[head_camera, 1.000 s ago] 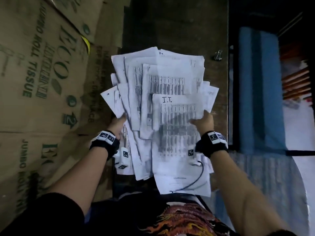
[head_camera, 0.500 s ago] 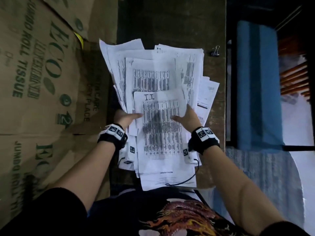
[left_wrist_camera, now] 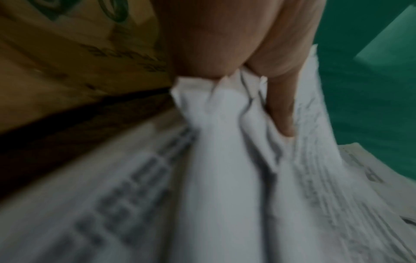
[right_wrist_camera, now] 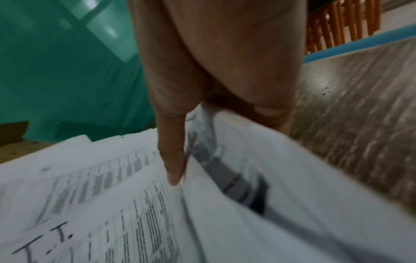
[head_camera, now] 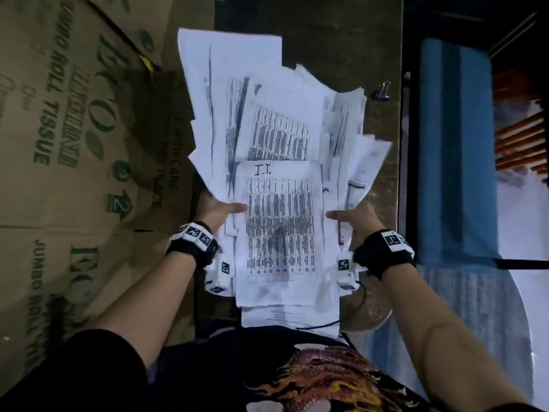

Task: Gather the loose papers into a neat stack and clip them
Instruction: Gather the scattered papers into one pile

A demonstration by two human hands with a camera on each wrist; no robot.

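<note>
With the left hand (head_camera: 214, 210) and right hand (head_camera: 358, 219) pinching the fanned bundle of white printed papers (head_camera: 276, 179) at frame centre, loosely held outer sheets could slide free, well apart from the black binder clip (head_camera: 381, 92) at upper right.

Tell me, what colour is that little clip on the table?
The binder clip looks black with silvery wire handles, best seen in the head view.
</note>
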